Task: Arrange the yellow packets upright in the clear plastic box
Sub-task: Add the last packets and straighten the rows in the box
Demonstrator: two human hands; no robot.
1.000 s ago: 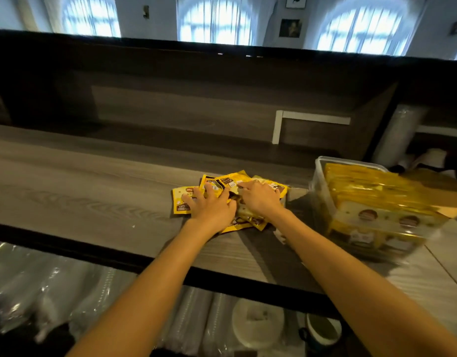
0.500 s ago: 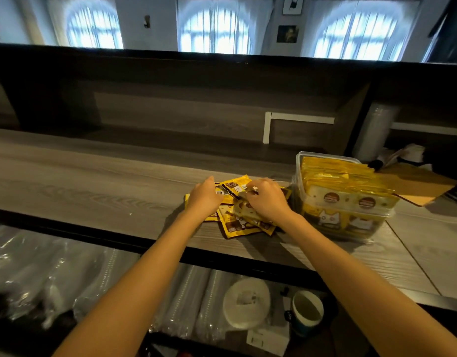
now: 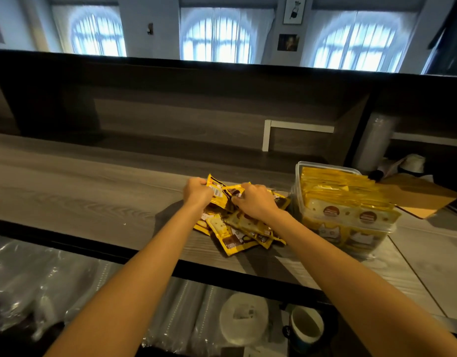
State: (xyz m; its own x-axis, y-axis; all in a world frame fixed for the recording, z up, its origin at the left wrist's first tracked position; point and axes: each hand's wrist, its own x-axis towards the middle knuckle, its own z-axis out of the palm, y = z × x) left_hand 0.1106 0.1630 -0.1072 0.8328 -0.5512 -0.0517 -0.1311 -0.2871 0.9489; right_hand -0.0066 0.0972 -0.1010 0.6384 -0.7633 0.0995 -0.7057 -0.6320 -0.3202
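Observation:
A loose pile of yellow packets (image 3: 237,234) lies on the wooden counter (image 3: 88,197) in front of me. My left hand (image 3: 197,193) grips the left edge of a raised yellow packet (image 3: 217,193), lifted on edge above the pile. My right hand (image 3: 255,200) pinches the top of a second packet (image 3: 233,190) just beside it, its palm over the pile. To the right stands the clear plastic box (image 3: 299,176), packed with several yellow packets (image 3: 345,199) standing upright in rows.
A brown cardboard piece (image 3: 423,199) lies right of the box, with a white hat-like object (image 3: 412,163) behind it. Below the counter edge are plastic-wrapped cup stacks (image 3: 42,284), a white lid (image 3: 244,318) and a dark mug (image 3: 305,325). A raised dark ledge runs behind.
Both hands went from pressing flat on the spread packets to gathering them; packets are now lifted off the pile. The pile has been drawn together toward the box.

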